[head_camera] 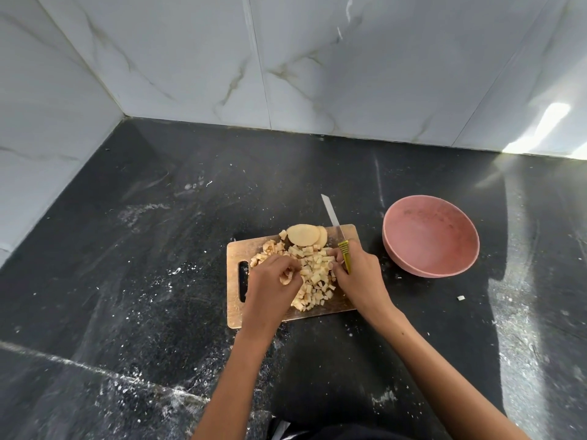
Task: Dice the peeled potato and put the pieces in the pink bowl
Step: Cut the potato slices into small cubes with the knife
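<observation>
A wooden cutting board lies on the black counter. A heap of diced potato pieces covers its middle, and two round potato slices lie at its far edge. My left hand hovers over the left side of the heap with curled fingers pinching some pieces. My right hand holds a knife by its yellow-green handle, the blade pointing away past the board's far edge. The pink bowl stands empty to the right of the board.
The black stone counter is dusted with white specks. One stray potato piece lies on the counter below the bowl. Marble-tiled walls close the back and the left side.
</observation>
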A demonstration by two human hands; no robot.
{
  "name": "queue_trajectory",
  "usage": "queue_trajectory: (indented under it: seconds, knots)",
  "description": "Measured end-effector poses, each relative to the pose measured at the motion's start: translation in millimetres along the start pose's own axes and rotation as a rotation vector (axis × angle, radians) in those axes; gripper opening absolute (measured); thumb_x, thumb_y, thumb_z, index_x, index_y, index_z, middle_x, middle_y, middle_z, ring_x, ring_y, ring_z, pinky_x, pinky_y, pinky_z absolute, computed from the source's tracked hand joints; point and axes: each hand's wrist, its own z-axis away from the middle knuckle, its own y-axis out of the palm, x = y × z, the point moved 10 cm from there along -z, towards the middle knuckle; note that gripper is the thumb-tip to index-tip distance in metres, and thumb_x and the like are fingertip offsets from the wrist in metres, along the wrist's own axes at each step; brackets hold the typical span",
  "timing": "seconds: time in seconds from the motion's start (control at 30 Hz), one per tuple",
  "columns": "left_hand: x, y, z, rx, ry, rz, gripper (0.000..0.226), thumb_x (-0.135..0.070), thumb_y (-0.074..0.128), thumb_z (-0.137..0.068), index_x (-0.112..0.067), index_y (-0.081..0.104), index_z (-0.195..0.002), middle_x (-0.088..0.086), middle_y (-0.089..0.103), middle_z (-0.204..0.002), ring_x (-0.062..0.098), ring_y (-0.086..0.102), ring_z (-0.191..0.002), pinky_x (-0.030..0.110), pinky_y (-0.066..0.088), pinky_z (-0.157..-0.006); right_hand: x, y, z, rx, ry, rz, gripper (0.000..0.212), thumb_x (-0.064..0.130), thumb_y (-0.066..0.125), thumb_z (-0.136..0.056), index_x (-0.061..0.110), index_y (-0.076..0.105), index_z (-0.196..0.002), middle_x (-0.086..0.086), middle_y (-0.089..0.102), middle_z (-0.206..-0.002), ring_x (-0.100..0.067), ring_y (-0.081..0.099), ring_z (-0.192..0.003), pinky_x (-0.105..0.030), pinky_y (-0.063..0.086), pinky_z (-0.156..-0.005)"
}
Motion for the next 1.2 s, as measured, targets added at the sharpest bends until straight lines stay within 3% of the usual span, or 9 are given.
queue_trajectory:
  seconds: [0.1, 0.27, 0.4, 0.6, 0.8, 0.9, 1.0, 1.1, 1.2]
  knots:
    - [2, 2, 0, 0.004, -0.007, 0.034, 0.018, 0.002, 0.075, -0.074, -0.014, 0.072, -0.079, -0.009, 0.066, -0.077, 0.004, 0.062, -0.071, 0.025, 0.054, -0.068, 6, -4, 5, -0.005, -0.027, -0.032, 0.007, 0.012, 0.06, -0.092, 0.01, 0.054, -0.09, -0.002, 0.068, -0.094, -0.016, 0.065, -0.085, -0.036, 0.055, -0.074]
    - [10, 3, 2, 0.004, -0.105, 0.228, 0.018, 0.0, 0.076, -0.077, -0.018, 0.074, -0.083, -0.01, 0.071, -0.08, 0.002, 0.067, -0.078, 0.02, 0.056, -0.072, 26, -1, 6, 0.085, -0.046, -0.192, 0.02, 0.021, 0.075, -0.08, 0.017, 0.056, -0.086, 0.015, 0.066, -0.092, 0.005, 0.06, -0.083, -0.007, 0.046, -0.07]
    - [22, 7, 4, 0.053, -0.262, 0.446, 0.016, -0.004, 0.076, -0.077, -0.018, 0.074, -0.086, -0.005, 0.075, -0.08, 0.01, 0.071, -0.078, 0.022, 0.057, -0.071, 31, 6, 3, 0.124, -0.016, -0.298, 0.036, 0.019, 0.082, -0.072, 0.022, 0.046, -0.071, 0.01, 0.07, -0.081, 0.0, 0.066, -0.083, -0.021, 0.054, -0.071]
    - [29, 9, 3, 0.109, -0.344, 0.547, 0.017, 0.004, 0.067, -0.084, -0.011, 0.073, -0.088, 0.002, 0.075, -0.08, 0.019, 0.072, -0.076, 0.029, 0.059, -0.069, 30, 6, -3, 0.192, 0.024, -0.379, 0.037, 0.009, 0.08, -0.073, 0.016, 0.044, -0.073, 0.009, 0.071, -0.076, 0.004, 0.068, -0.079, -0.019, 0.055, -0.071]
    - [12, 1, -3, 0.105, -0.08, 0.076, 0.028, 0.002, 0.064, -0.087, -0.018, 0.075, -0.103, -0.011, 0.072, -0.097, -0.009, 0.062, -0.092, 0.009, 0.048, -0.08, 28, -6, -4, 0.106, -0.052, -0.162, 0.025, 0.003, 0.067, -0.084, 0.019, 0.054, -0.071, 0.012, 0.061, -0.07, 0.003, 0.056, -0.065, -0.014, 0.044, -0.062]
    - [6, -2, -3, 0.065, -0.059, -0.05, 0.023, -0.011, 0.072, -0.084, -0.021, 0.076, -0.104, -0.009, 0.073, -0.1, -0.001, 0.066, -0.092, 0.02, 0.052, -0.086, 17, -20, -6, -0.003, -0.039, -0.17, 0.033, 0.005, 0.074, -0.079, 0.027, 0.051, -0.071, 0.016, 0.067, -0.073, 0.007, 0.063, -0.074, -0.008, 0.045, -0.07]
    - [-4, 2, -11, 0.074, 0.009, -0.2, 0.016, -0.018, 0.076, -0.081, -0.022, 0.077, -0.097, -0.007, 0.073, -0.092, 0.008, 0.065, -0.09, 0.023, 0.048, -0.078, 5, -29, -11, -0.058, 0.006, -0.197, 0.039, 0.004, 0.074, -0.078, 0.024, 0.042, -0.067, 0.009, 0.071, -0.075, 0.005, 0.065, -0.077, -0.003, 0.04, -0.073]
    - [-9, 15, -25, 0.102, 0.108, -0.294, 0.017, -0.01, 0.072, -0.083, -0.02, 0.076, -0.096, -0.003, 0.068, -0.089, 0.015, 0.059, -0.088, 0.028, 0.05, -0.073, -4, -30, -16, -0.057, 0.049, -0.204, 0.036, 0.004, 0.071, -0.081, 0.022, 0.043, -0.067, 0.01, 0.07, -0.077, 0.002, 0.066, -0.08, -0.016, 0.047, -0.081]
    - [-4, 31, -42, 0.147, 0.094, -0.347, 0.025, -0.01, 0.067, -0.087, -0.017, 0.071, -0.111, 0.003, 0.068, -0.109, 0.019, 0.059, -0.102, 0.031, 0.047, -0.086, -6, -28, -19, -0.051, 0.069, -0.215, 0.034, 0.004, 0.07, -0.082, 0.022, 0.045, -0.068, 0.008, 0.07, -0.079, -0.003, 0.067, -0.084, -0.032, 0.053, -0.084]
